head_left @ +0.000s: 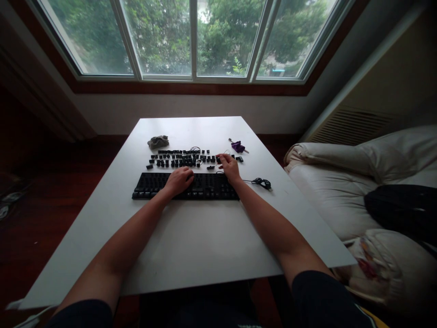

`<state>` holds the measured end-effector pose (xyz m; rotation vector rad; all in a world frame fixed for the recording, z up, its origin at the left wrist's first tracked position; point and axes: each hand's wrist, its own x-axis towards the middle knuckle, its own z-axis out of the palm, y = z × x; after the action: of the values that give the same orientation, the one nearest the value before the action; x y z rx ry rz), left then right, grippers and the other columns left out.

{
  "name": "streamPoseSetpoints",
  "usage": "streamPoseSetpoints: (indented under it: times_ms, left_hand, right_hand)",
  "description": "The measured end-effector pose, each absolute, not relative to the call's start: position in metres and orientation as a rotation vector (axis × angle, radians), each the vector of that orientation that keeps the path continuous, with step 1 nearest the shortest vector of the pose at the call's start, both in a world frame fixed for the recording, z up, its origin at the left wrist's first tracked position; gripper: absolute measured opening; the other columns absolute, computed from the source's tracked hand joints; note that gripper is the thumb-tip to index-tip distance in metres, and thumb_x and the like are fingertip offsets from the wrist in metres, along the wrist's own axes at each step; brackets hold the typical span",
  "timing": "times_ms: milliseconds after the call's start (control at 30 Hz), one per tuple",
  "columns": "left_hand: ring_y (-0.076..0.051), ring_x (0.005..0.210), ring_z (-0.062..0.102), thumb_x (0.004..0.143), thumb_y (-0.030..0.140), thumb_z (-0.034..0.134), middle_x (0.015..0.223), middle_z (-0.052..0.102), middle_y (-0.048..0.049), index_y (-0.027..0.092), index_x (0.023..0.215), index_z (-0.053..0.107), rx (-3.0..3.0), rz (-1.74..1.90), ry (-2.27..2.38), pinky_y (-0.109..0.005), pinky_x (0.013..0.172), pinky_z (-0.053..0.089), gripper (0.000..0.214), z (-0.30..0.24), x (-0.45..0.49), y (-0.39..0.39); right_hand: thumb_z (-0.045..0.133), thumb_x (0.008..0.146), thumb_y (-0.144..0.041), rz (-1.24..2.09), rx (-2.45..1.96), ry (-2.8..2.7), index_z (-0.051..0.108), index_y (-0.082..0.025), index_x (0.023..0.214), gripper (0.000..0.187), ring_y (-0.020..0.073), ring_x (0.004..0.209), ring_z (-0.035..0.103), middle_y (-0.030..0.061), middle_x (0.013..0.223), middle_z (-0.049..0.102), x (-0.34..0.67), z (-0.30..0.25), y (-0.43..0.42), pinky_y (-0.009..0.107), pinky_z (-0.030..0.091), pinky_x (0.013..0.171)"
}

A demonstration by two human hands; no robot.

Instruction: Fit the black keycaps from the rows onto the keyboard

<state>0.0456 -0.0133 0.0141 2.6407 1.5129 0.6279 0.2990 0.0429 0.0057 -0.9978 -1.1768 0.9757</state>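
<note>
A white rectangular table (198, 228) is seen by a window. On its middle is set a long black keyboard (206, 187). The left hand (179, 180) is laid over the keyboard, fingers bent; whether anything is gripped cannot be told. The right hand (230, 167) is held above the keyboard's far right edge, fingertips drawn narrow beside the keycaps; whether one is pinched cannot be told. Farther off, a crumpled grey cloth (158, 141) is placed at left. A thin black coiled cable (262, 183) is left at right. Small black plastic keycaps (184, 162) are spread in rows beyond the keyboard.
</note>
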Motion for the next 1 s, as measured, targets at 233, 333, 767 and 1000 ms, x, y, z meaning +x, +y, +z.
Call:
streamPoseSetpoints:
  times_ms: [233, 333, 767, 1000]
  left_hand:
    - [-0.023, 0.089, 0.060, 0.095, 0.031, 0.051, 0.095, 0.064, -0.0067, 0.023, 0.094, 0.068, 2.638, 0.635, 1.504, -0.035, 0.079, 0.047, 0.019, 0.014, 0.045, -0.013]
    - [-0.023, 0.089, 0.060, 0.095, 0.031, 0.050, 0.094, 0.064, -0.0066, 0.023, 0.093, 0.068, 2.642, 0.632, 1.510, -0.035, 0.079, 0.047, 0.019, 0.014, 0.045, -0.013]
    - [-0.022, 0.087, 0.059, 0.095, 0.030, 0.050, 0.095, 0.063, -0.0066, 0.022, 0.094, 0.067, 2.647, 0.639, 1.497, -0.035, 0.077, 0.045, 0.019, 0.013, 0.045, -0.013]
    - [-0.022, 0.088, 0.059, 0.095, 0.031, 0.050, 0.095, 0.063, -0.0065, 0.021, 0.093, 0.066, 2.647, 0.615, 1.509, -0.034, 0.078, 0.045, 0.018, 0.014, 0.045, -0.013]
  right_hand:
    - [0.073, 0.078, -0.037, 0.886, -1.056, -1.280, 0.074, -0.022, 0.085, 0.016, 0.0157, 0.075, 0.065, -0.0002, 0.079, 0.071, 0.300, 0.004, 0.039, 0.022, 0.056, 0.059]
    - [0.073, 0.078, -0.039, 0.905, -1.063, -1.314, 0.075, -0.023, 0.088, 0.019, 0.0142, 0.074, 0.065, -0.0011, 0.080, 0.072, 0.300, 0.002, 0.040, 0.022, 0.057, 0.061]
    - [0.067, 0.084, -0.046, 0.849, -1.010, -1.258, 0.073, -0.025, 0.094, 0.024, 0.0152, 0.085, 0.068, 0.0006, 0.092, 0.073, 0.297, 0.001, 0.042, 0.031, 0.060, 0.082]
    - [0.044, 0.099, -0.045, 0.513, -1.093, -1.544, 0.066, -0.022, 0.102, 0.032, 0.0183, 0.080, 0.065, 0.0040, 0.093, 0.070, 0.297, 0.018, 0.032, 0.031, 0.055, 0.072]
